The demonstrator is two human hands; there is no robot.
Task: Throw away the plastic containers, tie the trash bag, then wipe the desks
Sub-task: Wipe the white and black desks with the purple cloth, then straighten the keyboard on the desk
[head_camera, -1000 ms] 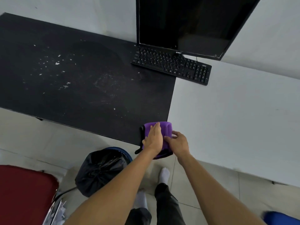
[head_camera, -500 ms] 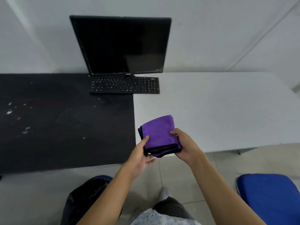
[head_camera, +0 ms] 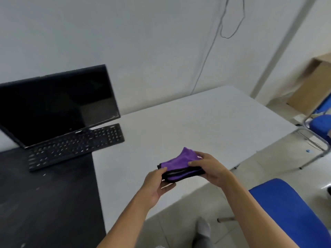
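Observation:
A folded purple cloth [head_camera: 176, 162] with a black edge is held between both hands above the front edge of the white desk [head_camera: 206, 126]. My left hand [head_camera: 156, 185] grips its left end, thumb on top and fingers under it. My right hand [head_camera: 211, 168] pinches the right end from above. The black desk [head_camera: 46, 203] lies to the left and carries a few pale crumbs. No plastic containers or trash bag show in this view.
A black monitor [head_camera: 57, 106] and black keyboard [head_camera: 75, 145] stand where the two desks meet. A blue chair [head_camera: 290, 212] is at the lower right, another blue chair [head_camera: 320, 124] further right. A cardboard box [head_camera: 311, 86] stands by the wall.
The cloth has come up off the desk edge into both hands. My view has swung right, away from the black desk and trash bag, toward the white desk.

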